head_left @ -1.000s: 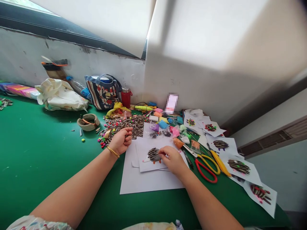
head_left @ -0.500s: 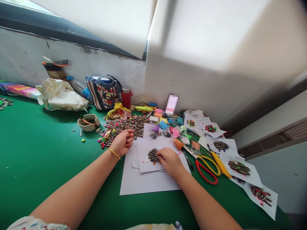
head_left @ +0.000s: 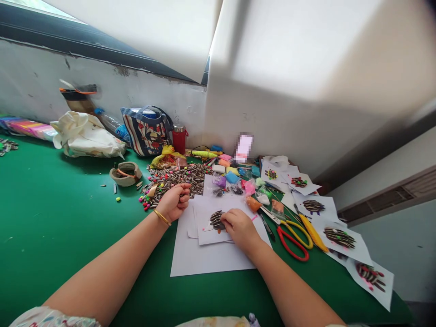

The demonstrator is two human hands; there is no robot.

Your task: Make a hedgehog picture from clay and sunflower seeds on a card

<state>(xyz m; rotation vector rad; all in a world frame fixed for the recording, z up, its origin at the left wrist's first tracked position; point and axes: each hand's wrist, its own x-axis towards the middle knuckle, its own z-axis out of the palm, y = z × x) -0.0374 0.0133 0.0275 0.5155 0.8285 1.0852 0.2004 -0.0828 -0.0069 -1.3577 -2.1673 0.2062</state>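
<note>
A small hedgehog figure (head_left: 216,220) lies on a white paper sheet (head_left: 204,237), its back set with striped sunflower seeds and its snout pale. Over the right side of its body, my right hand (head_left: 241,230) pinches thumb and fingers together; anything between the tips is hidden. My left hand (head_left: 175,200), with a gold bangle at the wrist, hovers just left of the paper, fingers curled closed. What it may hold cannot be made out. Beside and behind it spreads a pile of sunflower seeds (head_left: 194,175), mixed with small coloured balls.
Bags of coloured clay (head_left: 233,177) lie beyond the paper. Scissors (head_left: 295,236) and a yellow utility knife (head_left: 313,232) are right of my right hand. Seed-hedgehog cards (head_left: 344,240) line the right edge. A cut bowl-like piece (head_left: 126,174), a striped bag (head_left: 146,131) and a red flask (head_left: 179,140) stand left.
My right fingertips have shifted very slightly left over the hedgehog. My left hand stays where it was, still curled.
</note>
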